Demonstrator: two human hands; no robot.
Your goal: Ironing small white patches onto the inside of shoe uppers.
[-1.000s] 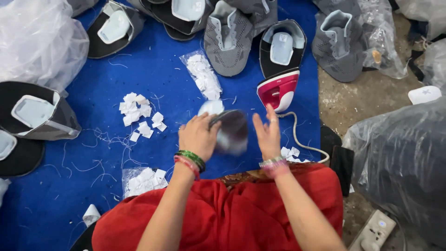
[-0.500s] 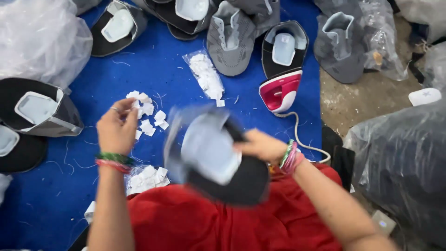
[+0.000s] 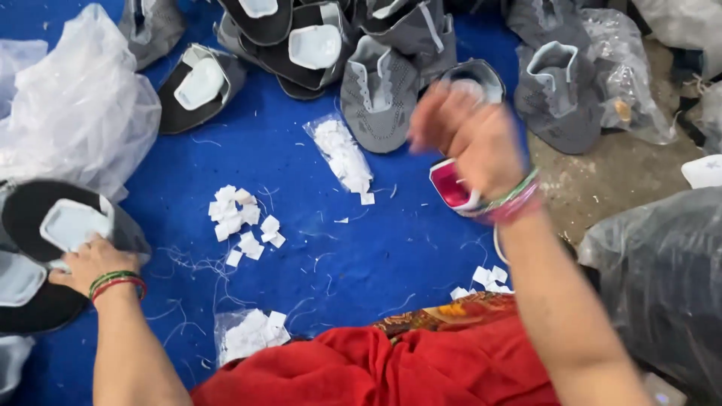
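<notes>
Left hand: my left hand [image 3: 89, 263] lies flat at the left edge of the blue mat [image 3: 361, 248], fingers spread apart and pressing on the black shoe upper [image 3: 45, 248] with its pale grey tongue; it grips nothing.
Right hand: my right hand [image 3: 470, 135] is raised above the mat near the top right, blurred; the fingers look loosely apart, and I cannot tell whether they hold anything.
Iron: a small pink and white iron [image 3: 453, 186] sits just under my right wrist, partly hidden by it.
Shoe uppers: a heap of grey and black shoe uppers [image 3: 376, 90] lies along the top edge of the mat, beyond my right hand.
Labels: loose white paper labels [image 3: 244, 222] are scattered in the middle of the mat; a clear bag of labels [image 3: 342, 154] lies above them, another bag [image 3: 248, 334] near my lap.
Lap: red cloth [image 3: 376, 368] covers my legs at the bottom edge.
Plastic: a crumpled clear plastic bag [image 3: 75, 113] rests at the upper left.
</notes>
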